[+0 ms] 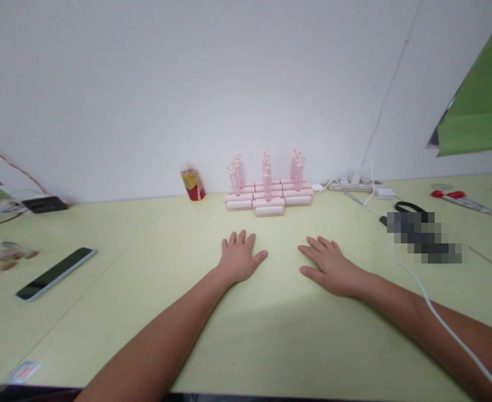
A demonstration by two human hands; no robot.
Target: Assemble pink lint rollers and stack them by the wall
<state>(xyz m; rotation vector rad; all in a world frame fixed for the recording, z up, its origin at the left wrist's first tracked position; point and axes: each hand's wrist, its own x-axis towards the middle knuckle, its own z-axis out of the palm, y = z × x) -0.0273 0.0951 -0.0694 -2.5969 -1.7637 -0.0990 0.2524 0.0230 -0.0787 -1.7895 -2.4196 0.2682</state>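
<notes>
My left hand (238,258) lies palm down on the pale yellow-green table (271,335), its fingers spread and nothing in it. To its right, my right hand (329,267) rests flat in the same way, fingers apart, also holding nothing. Beyond both hands, against the wall, stands a group of pink lint rollers (270,207). Several rollers lie stacked in rows, and several pink handles with cord loops rise upright among them. Neither hand touches them.
A red and yellow packet (193,183) stands by the wall. On the left lie a phone (56,274) and plastic-wrapped brown items (5,258). On the right are a power strip (355,185), red-handled scissors (459,200) and a black band (411,207). A white cable (442,321) crosses my right forearm.
</notes>
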